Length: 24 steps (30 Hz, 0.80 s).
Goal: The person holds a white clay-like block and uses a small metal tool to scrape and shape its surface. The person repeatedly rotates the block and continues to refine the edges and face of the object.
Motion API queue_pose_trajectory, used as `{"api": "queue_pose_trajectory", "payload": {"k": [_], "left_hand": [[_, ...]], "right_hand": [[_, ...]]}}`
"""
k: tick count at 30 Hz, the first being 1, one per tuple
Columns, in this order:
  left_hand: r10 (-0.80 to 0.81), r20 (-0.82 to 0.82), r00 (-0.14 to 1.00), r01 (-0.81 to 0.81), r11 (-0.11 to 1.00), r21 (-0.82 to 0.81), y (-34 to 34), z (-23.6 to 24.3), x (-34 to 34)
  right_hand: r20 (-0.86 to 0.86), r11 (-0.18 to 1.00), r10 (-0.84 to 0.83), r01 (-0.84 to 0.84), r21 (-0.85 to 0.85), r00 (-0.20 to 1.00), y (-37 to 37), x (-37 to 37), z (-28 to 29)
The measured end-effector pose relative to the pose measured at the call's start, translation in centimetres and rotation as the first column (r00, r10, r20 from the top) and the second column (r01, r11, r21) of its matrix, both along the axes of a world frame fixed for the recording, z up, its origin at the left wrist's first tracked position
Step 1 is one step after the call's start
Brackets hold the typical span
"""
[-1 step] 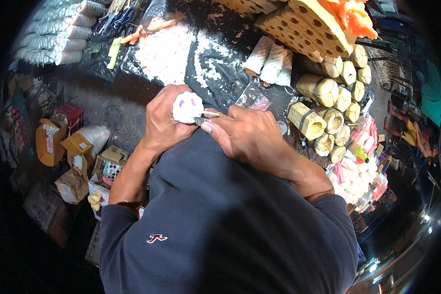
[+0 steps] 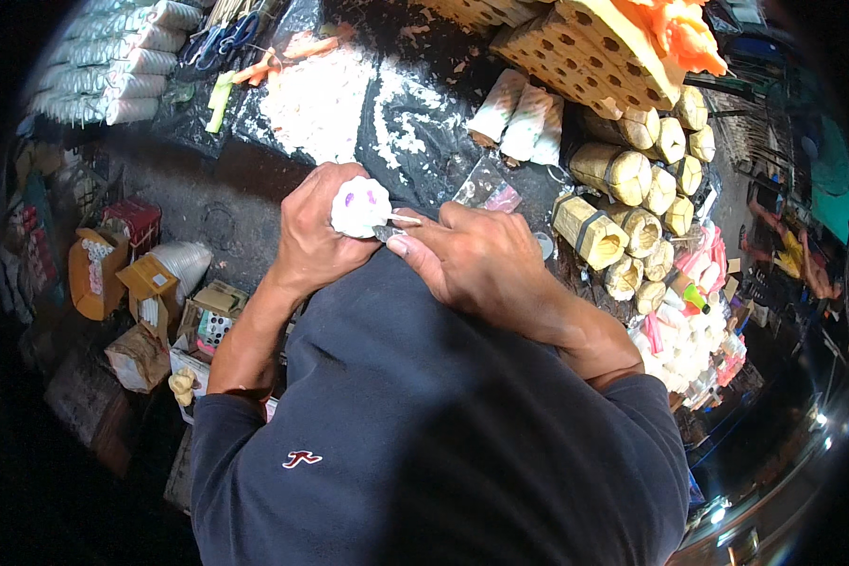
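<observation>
My left hand (image 2: 313,222) is closed around a white, scalloped-edged piece, apparently a wax candle (image 2: 359,209), with two purple spots on its end face. The rest of the candle is hidden by the fingers. From the right, my right hand (image 2: 472,253) pinches a slim carving knife (image 2: 385,232) between thumb and fingers. Its short metal blade lies against the lower right rim of the white piece. Both hands are close together just in front of my dark shirt.
White shavings (image 2: 316,108) cover the dark sheet ahead. Three pale cylinders (image 2: 524,123) lie right of them, near banded, hollow wooden moulds (image 2: 590,231) and a yellow block with holes (image 2: 594,52). Scissors (image 2: 231,42) are at far left. Opened cardboard boxes (image 2: 99,274) stand left.
At the far right, a person in yellow has shifted slightly. My hands, the white candle and the knife look the same.
</observation>
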<state>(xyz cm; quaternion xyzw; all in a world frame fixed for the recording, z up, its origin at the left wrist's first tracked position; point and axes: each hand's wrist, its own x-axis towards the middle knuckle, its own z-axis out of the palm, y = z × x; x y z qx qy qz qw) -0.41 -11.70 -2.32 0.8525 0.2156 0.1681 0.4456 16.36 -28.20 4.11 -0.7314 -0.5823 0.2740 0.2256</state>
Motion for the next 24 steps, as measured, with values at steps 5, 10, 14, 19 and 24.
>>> {"api": "queue_pose_trajectory", "payload": {"k": [5,10,14,19,24], "left_hand": [[-0.074,-0.045,0.996,0.073,0.997,-0.031,0.6,0.2,-0.6],[-0.121,-0.047,0.992,0.117,0.991,-0.068,1.1,-0.1,-0.7],[-0.171,-0.046,0.984,0.164,0.979,-0.124,1.4,0.1,-0.7],[-0.224,-0.04,0.974,0.213,0.96,-0.181,1.8,0.2,-0.9],[-0.275,0.002,0.961,0.27,0.94,-0.21,2.3,0.1,-0.8]], "right_hand": [[0.069,0.999,0.038,-0.04,0.031,0.997,0.0,-0.1,0.1],[0.097,0.996,0.074,-0.078,0.042,0.993,0.3,0.1,0.0],[0.072,0.996,0.089,-0.089,-0.007,0.993,0.3,0.1,0.5],[0.06,0.993,0.114,-0.112,-0.027,0.992,0.1,0.0,0.4],[0.038,0.989,0.148,-0.147,-0.034,0.988,0.2,0.2,0.1]]}}
